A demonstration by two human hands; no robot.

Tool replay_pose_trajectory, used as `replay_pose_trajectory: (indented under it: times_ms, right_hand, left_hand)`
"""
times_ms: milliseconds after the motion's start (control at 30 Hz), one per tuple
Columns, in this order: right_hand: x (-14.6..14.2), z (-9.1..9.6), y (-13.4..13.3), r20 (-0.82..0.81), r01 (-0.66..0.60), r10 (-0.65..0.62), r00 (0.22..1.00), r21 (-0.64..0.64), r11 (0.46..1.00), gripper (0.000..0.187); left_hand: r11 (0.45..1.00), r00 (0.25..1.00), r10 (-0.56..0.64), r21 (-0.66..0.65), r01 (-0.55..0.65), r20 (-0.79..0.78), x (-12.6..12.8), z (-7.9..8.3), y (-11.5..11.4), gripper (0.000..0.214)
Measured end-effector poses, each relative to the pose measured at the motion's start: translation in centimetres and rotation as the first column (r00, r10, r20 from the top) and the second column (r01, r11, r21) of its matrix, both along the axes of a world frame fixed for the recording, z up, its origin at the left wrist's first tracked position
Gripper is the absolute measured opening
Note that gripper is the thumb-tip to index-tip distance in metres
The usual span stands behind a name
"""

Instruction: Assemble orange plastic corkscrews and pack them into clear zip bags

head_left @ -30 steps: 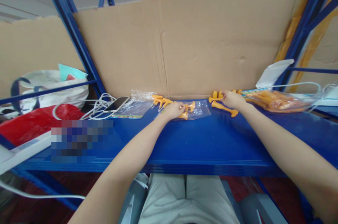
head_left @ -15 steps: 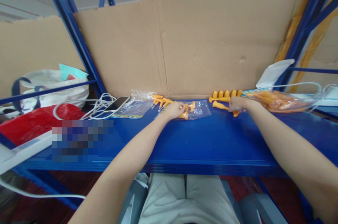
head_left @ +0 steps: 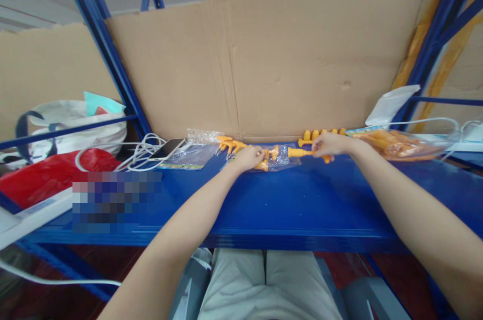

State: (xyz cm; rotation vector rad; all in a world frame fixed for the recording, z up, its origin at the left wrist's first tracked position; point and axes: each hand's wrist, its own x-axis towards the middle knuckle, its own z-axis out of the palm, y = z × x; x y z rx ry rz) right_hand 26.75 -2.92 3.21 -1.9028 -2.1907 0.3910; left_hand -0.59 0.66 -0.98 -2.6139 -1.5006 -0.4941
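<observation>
My left hand (head_left: 249,157) is closed at the mouth of a clear plastic bag (head_left: 292,161), pressed down near the shelf surface. Several orange plastic pieces (head_left: 273,152) lie in that bag. My right hand (head_left: 326,144) grips an orange plastic piece with a long handle-like shaft (head_left: 298,152), pointing left over the bag's right end. Its other end is partly hidden by my fingers. Behind my right hand stands a row of orange pieces (head_left: 315,135). Just left of my left hand lie more orange pieces with small metal chains (head_left: 230,144).
A clear bag full of orange pieces (head_left: 396,144) lies at right. To the left are a flat printed plastic bag (head_left: 190,156), a phone (head_left: 168,149), white cables (head_left: 141,154) and a red bag (head_left: 68,169). Cardboard (head_left: 302,58) stands behind the blue shelf (head_left: 271,204).
My right hand has moved left with the orange plastic piece, bringing its shaft over the right end of the clear bag. My left hand has stayed in place.
</observation>
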Motion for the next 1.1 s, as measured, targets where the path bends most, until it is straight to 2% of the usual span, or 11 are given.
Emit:
replay_pose_trajectory:
  times_ms: [100,200,367,467,567,667,767,967,1100]
  right_hand:
    - [-1.0,-1.1,0.5,-0.066,-0.078,0.081,0.995,0.044,0.996,0.006]
    - [-1.9,-1.9,0.7,-0.135,-0.121,0.130,0.982,0.074,0.990,0.010]
    - [-2.9,-2.1,0.3,-0.237,-0.166,0.175,0.956,0.059,0.984,0.009]
    - [-3.0,-2.1,0.4,-0.228,-0.159,0.174,0.958,0.080,0.984,0.007]
    - [-2.9,-2.1,0.8,-0.187,-0.185,0.214,0.959,0.163,0.969,0.007]
    - [-2.5,-2.0,1.2,-0.150,-0.196,0.242,0.958,0.268,0.943,0.010]
    - [-2.3,-2.0,1.3,-0.177,-0.175,0.238,0.955,0.312,0.934,0.013]
    - [-2.7,-2.5,1.3,-0.241,-0.267,0.330,0.913,0.261,0.928,0.015]
    - [-2.6,-2.9,1.7,-0.289,-0.269,0.332,0.898,0.236,0.934,0.018]
  left_hand:
    - [0.999,0.999,0.039,0.021,-0.039,-0.003,0.2,0.2,-0.4,0.031]
    - [0.984,0.986,0.167,0.058,-0.168,0.024,0.4,0.5,-0.8,0.031]
    - [0.925,0.925,0.376,0.045,-0.378,0.051,0.0,1.0,-0.8,0.032]
    - [0.875,0.875,0.483,0.003,-0.484,0.029,-0.7,1.0,-0.4,0.036]
    - [0.839,0.840,0.543,-0.045,-0.542,0.010,-1.3,0.9,0.0,0.046]
    - [0.828,0.834,0.551,-0.112,-0.549,-0.013,-1.6,0.8,0.3,0.055]
    - [0.838,0.847,0.531,-0.132,-0.529,-0.026,-1.7,0.7,0.4,0.058]
    - [0.881,0.892,0.451,-0.152,-0.448,-0.019,-1.7,0.7,0.4,0.055]
    - [0.892,0.904,0.428,-0.152,-0.425,-0.017,-1.6,0.7,0.3,0.055]
